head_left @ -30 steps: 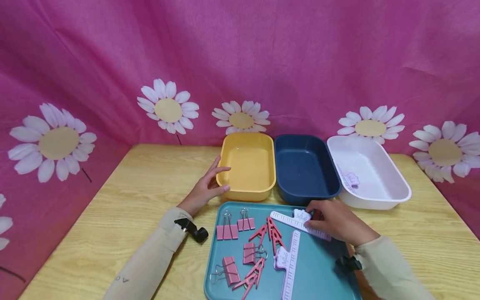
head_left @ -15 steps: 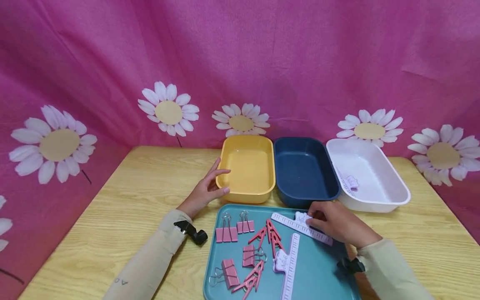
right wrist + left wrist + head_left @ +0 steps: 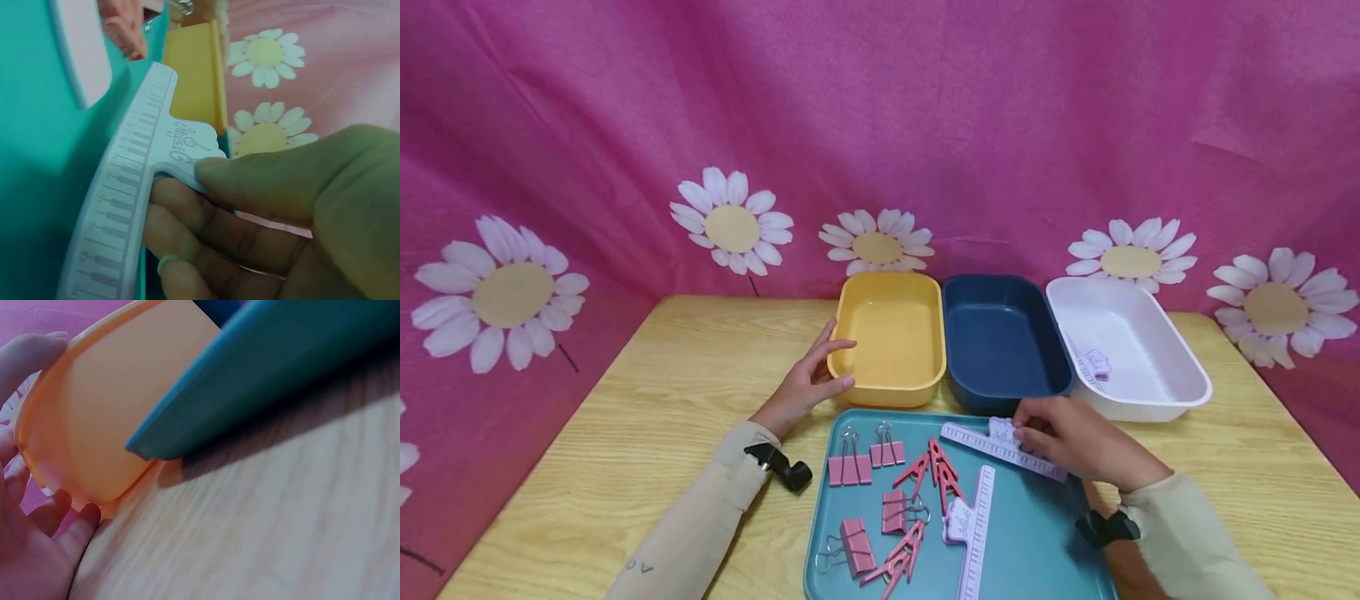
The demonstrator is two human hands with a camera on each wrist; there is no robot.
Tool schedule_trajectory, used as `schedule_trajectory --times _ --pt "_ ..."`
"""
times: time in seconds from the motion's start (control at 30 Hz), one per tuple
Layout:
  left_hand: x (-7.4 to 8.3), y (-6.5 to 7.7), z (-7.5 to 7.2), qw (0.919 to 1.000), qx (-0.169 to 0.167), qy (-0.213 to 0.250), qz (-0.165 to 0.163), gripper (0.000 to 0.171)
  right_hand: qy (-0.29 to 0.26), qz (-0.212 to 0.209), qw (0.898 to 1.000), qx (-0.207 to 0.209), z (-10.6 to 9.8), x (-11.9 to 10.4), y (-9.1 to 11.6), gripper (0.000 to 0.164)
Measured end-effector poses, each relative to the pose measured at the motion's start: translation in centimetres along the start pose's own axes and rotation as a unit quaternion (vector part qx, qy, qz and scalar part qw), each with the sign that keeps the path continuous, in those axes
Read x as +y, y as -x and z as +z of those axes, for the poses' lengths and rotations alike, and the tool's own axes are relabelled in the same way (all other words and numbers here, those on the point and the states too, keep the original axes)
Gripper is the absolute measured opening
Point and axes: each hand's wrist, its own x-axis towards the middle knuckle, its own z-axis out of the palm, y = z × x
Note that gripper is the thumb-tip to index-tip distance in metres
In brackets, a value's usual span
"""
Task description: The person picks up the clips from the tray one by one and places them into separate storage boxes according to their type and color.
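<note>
My right hand (image 3: pixel 1075 437) pinches a pale lilac page clip (image 3: pixel 125 181), a long bar printed with piano keys, by its tab marked "Music". In the head view this clip lies at the back right of the teal tray (image 3: pixel 1037 542). My left hand (image 3: pixel 801 387) touches the near left corner of a yellow bin (image 3: pixel 887 333), fingers spread along its side. A second page clip (image 3: pixel 973 533) lies nearer the tray's front. To its left are several pink binder clips (image 3: pixel 856 546) and several pink clothespins (image 3: pixel 913 471).
A navy bin (image 3: pixel 1007 342) and a white bin (image 3: pixel 1138 354) stand in a row to the yellow one's right. Inside the white bin is a lilac page clip (image 3: pixel 1097 365). Behind the wooden table (image 3: pixel 700 367) hangs a pink daisy-patterned cloth (image 3: pixel 1000 125).
The view has shifted slightly. My right hand has moved a little to the right against the tray while pinching the page clip's tab. The left hand stays at the yellow bin.
</note>
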Motion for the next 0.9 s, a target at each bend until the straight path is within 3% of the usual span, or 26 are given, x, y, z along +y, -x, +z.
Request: schedule_trajectory --times 0.27,0.43,0.6,0.73,0.9 --pt "-0.3 0.6 0.1 1.0000 -0.001 -0.003 -0.007 0.051 -0.021 -0.044 0.999 0.004 -0.3 -0.5 0.9 0.004" --pt "-0.1 0.5 0.1 1.0000 -0.001 0.000 0.001 0.051 -0.040 -0.044 0.998 0.016 -0.7 -0.4 0.9 0.005" --pt "0.0 0.4 0.2 1.0000 -0.004 0.003 -0.003 0.051 -0.063 -0.044 0.994 0.075 -1.3 -0.2 1.1 0.004" --pt "0.3 0.1 0.1 1.0000 -0.002 0.003 -0.008 0.052 -0.092 -0.051 0.985 0.137 -2.0 -0.2 1.1 0.009" --pt "2.0 0.5 0.0 0.9998 -0.012 0.000 -0.016 0.053 -0.099 -0.051 0.976 0.188 -2.7 0.0 1.3 0.015"
